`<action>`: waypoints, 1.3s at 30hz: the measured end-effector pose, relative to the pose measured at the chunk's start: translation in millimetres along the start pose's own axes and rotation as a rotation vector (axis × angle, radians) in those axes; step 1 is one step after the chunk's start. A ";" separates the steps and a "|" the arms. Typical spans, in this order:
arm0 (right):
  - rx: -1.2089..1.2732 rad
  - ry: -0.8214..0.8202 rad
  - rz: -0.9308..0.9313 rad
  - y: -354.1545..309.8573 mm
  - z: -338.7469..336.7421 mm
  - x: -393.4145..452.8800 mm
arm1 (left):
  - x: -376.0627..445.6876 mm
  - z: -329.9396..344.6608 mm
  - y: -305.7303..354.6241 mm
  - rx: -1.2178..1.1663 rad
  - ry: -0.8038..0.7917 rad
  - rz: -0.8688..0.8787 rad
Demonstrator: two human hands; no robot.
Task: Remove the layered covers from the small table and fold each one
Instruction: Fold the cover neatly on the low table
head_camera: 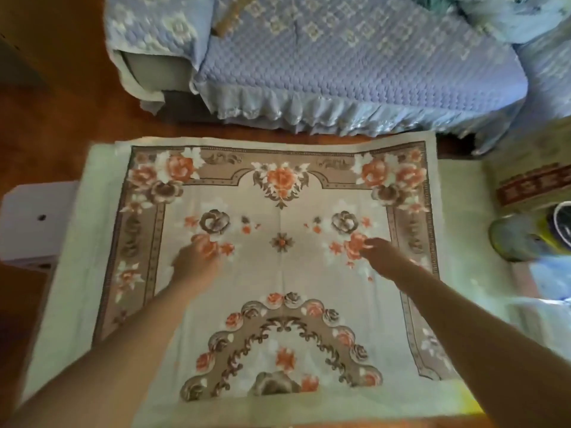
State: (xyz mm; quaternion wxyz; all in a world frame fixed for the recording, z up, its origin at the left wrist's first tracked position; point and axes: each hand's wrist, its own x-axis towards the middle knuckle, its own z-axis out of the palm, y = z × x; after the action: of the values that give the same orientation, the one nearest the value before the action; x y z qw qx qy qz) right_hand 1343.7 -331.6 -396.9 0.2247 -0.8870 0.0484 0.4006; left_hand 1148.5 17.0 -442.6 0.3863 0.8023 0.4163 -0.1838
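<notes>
Evidently both hands, left hand (193, 262) and right hand (381, 253), lay flat mid-cloth on the floral cover (281, 273), fingers relaxed, gripping nothing; its edges lay outward.

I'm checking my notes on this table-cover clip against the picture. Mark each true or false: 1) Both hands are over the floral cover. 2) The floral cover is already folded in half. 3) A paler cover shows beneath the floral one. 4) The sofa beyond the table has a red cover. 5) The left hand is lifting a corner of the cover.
1) True: the left hand and right hand are both over the floral cover.
2) False: it lies spread flat.
3) True: a pale cover shows round its edges.
4) False: the sofa cover is blue quilted.
5) False: that hand is near the middle, away from any corner.
</notes>
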 end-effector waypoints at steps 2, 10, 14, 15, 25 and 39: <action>-0.288 -0.072 -0.001 39.2 44.5 -19.9 | -36.1 50.5 -37.6 0.308 -0.109 0.012; -0.254 0.246 0.160 135.8 113.6 -103.0 | -163.8 121.9 -105.4 0.541 0.139 0.228; 0.255 0.282 0.615 184.4 137.1 -117.4 | -205.6 140.5 -102.8 -0.048 0.246 -0.297; 0.440 0.280 0.712 194.0 145.7 -120.5 | -210.3 144.2 -102.5 -0.333 0.263 -0.502; 1.503 0.213 0.737 213.9 162.2 -86.7 | -186.5 144.3 -116.4 -1.373 0.319 -0.816; 1.589 0.115 0.751 295.0 206.2 -181.2 | -285.3 174.1 -186.5 -1.361 0.188 -0.876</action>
State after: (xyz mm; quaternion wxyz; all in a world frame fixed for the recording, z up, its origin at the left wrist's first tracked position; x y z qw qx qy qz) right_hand 1001.1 -522.3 -489.6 0.6259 -0.4127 0.6125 0.2507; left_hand 834.9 -201.4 -464.1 0.6456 0.1685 0.7436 0.0431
